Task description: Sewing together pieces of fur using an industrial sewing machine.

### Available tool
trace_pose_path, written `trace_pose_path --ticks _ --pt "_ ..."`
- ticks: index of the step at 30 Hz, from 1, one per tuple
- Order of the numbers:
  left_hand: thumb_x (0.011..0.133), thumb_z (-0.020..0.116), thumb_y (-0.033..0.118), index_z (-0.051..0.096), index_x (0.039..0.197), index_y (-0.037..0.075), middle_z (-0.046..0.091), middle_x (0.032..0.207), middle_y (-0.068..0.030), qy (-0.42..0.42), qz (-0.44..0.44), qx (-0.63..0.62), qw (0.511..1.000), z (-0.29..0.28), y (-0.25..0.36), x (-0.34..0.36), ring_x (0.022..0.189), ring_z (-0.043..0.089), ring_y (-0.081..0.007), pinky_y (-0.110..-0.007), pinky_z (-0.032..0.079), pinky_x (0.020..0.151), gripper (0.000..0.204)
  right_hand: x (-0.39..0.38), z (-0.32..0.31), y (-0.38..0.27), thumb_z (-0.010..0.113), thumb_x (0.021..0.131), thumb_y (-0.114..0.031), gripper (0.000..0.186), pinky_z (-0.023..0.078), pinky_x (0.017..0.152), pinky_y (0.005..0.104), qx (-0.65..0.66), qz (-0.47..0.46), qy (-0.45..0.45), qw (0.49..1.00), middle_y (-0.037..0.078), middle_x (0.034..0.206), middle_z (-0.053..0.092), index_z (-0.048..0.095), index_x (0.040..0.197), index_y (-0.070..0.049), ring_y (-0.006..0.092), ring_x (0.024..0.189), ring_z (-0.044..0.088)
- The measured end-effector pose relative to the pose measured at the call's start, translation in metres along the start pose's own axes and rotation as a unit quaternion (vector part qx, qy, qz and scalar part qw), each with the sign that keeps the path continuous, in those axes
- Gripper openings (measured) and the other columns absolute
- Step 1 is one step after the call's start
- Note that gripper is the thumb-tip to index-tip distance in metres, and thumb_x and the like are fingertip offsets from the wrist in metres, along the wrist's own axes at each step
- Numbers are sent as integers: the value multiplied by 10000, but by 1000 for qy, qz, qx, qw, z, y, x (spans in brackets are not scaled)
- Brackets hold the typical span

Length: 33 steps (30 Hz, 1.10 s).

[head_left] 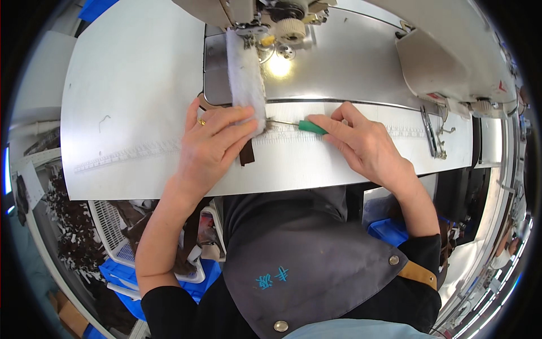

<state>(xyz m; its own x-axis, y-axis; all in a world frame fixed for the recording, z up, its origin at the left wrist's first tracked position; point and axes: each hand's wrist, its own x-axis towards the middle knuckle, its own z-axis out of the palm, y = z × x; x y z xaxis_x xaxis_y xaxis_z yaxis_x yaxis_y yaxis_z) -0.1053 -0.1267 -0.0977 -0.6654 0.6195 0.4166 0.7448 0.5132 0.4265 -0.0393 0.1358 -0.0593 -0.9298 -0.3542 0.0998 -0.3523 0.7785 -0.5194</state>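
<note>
A white fleece strip (244, 73) runs from under the sewing machine's presser foot (248, 34) toward me. My left hand (214, 138) grips its near end, with the fingertips on the fleece and a ring on one finger. A dark brown band (247, 153) sticks out below that end. In my right hand (364, 144) is an awl (310, 127) with a green handle and a thin metal shaft, and its tip touches or nearly touches the right edge of the strip. The fleece hides the exact tip.
The sewing machine head (451, 51) arches over the far right. Tweezers (429, 133) lie on the white table (124, 79), which has ruler markings. A white basket (110, 231) with brown scraps and a blue bin (121, 277) stand below left; another blue bin (389, 230) is below right.
</note>
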Motion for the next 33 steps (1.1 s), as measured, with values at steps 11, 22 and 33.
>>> trace_pose_path --ticks 11,22,33 --pt "754 685 77 683 926 144 635 1047 41 0 -3 6 1000 1 -17 23 898 607 -159 -491 269 1043 185 27 1 21 638 784 -36 347 490 516 333 -32 -31 30 999 77 863 553 622 1125 -94 235 592 582" --pt "796 659 80 681 913 119 648 992 4 16 3 -21 1000 3 -43 56 854 609 -209 -458 356 986 126 56 0 30 616 820 -51 359 440 505 342 -86 -27 61 994 68 845 565 615 1170 -131 231 579 558" --pt "785 679 76 673 862 71 649 961 -23 40 -62 -77 994 14 -68 83 795 629 -220 -308 518 671 77 23 5 43 621 824 -74 285 485 523 351 -119 53 185 974 95 867 575 618 1108 -89 258 598 594"
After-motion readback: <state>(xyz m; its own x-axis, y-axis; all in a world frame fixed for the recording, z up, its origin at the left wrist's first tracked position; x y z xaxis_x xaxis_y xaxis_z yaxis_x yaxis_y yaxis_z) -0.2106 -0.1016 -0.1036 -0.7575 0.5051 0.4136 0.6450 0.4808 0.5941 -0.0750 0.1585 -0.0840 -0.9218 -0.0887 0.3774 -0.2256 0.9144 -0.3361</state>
